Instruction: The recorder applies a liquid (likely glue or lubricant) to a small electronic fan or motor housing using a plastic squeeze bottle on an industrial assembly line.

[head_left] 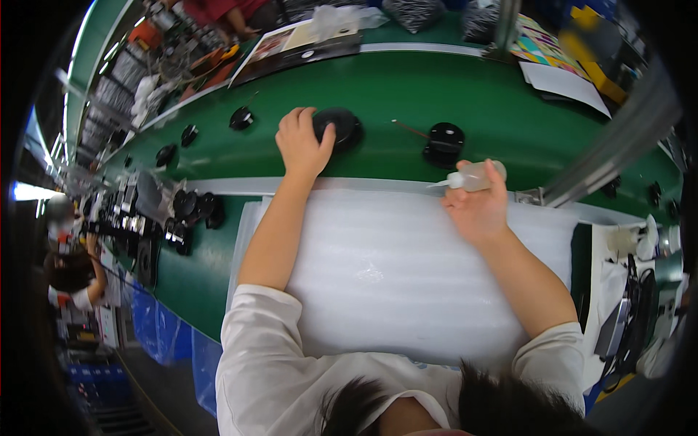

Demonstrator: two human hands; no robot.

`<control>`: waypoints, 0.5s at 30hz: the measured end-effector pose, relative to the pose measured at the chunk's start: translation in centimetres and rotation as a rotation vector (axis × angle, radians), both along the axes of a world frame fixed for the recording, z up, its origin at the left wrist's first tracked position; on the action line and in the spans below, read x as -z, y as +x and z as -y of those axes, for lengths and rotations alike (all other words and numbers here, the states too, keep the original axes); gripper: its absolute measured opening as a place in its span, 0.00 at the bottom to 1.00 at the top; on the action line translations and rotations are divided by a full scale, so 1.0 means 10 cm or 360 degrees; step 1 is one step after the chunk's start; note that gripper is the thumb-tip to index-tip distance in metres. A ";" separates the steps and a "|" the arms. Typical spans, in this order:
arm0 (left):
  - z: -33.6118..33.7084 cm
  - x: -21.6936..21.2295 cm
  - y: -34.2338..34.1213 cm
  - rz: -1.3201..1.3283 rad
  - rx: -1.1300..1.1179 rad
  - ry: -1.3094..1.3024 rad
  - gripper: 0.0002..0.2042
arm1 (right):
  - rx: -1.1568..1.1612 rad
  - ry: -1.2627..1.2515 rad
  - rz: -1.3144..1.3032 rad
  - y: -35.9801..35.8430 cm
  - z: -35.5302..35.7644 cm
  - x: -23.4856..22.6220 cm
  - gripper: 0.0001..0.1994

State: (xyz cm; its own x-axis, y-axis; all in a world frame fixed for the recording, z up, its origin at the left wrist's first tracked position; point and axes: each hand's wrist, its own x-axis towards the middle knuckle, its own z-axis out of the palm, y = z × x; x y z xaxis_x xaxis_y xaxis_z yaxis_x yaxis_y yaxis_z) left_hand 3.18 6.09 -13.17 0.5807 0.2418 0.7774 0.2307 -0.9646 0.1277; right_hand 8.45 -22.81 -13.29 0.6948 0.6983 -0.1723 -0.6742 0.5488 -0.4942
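Note:
My left hand point(302, 142) reaches over the green belt, its fingers and thumb closed round the near-left side of a black round disc-shaped part point(339, 128). In my right hand point(476, 207) is a small translucent squeeze bottle point(480, 176), tipped on its side. Its white nozzle points left, above the belt's near metal edge. Just beyond the bottle stands a black cylindrical part point(444, 139) with a thin reddish wire running out to the left. Nothing touches that part. Below my forearms lies a white foam sheet point(407, 276) over the bench.
More black round parts point(241, 118) sit along the green belt point(392, 83) to the left. A slanted metal post point(611, 145) rises on the right. Black parts point(195, 207) crowd the left bench; tools and cables point(631, 320) lie at right. Papers and bags line the far side.

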 end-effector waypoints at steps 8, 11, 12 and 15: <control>-0.77 0.08 -0.11 -0.0023 -0.0690 -0.0363 0.22 | 0.0021 -0.0050 0.0073 0.01 0.01 -0.03 0.19; -1.11 0.13 -0.32 -0.0112 -0.1217 -0.0599 0.23 | 0.0005 -0.0030 0.0096 0.00 0.00 -0.04 0.20; -1.22 0.16 -0.34 -0.0102 -0.1233 -0.0600 0.23 | -0.0041 0.0012 0.0149 0.01 0.01 -0.04 0.20; -1.41 0.19 -0.35 -0.0041 -0.1125 -0.0609 0.23 | -0.0042 0.0020 0.0151 0.01 0.01 -0.02 0.20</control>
